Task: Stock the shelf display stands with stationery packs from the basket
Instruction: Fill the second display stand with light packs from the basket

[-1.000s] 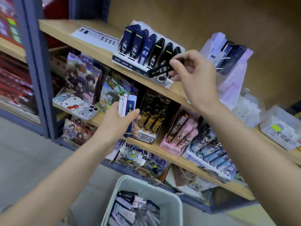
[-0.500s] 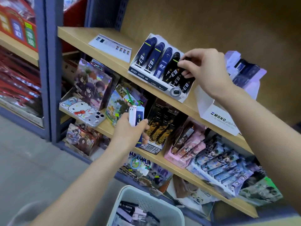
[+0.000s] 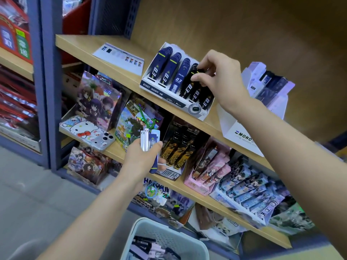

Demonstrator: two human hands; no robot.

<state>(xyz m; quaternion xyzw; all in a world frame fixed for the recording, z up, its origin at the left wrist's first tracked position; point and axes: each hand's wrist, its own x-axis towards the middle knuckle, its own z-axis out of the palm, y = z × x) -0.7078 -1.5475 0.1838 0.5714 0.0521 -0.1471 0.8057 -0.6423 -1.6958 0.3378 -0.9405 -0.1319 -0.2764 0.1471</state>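
On the upper shelf point(image 3: 112, 57), a dark pack point(image 3: 194, 68) is pinched into the display stand point(image 3: 165, 94) by the right hand point(image 3: 221, 77); spares point(image 3: 150, 139) gripped by the left hand point(image 3: 140, 158) are likely needed next.

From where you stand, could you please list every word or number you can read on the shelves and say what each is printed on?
"S1357" and "HB": front of the display stand.
"0.3": blue pack in that stand.
"MONO": white box beside it.
Everything else is too blurred to read.
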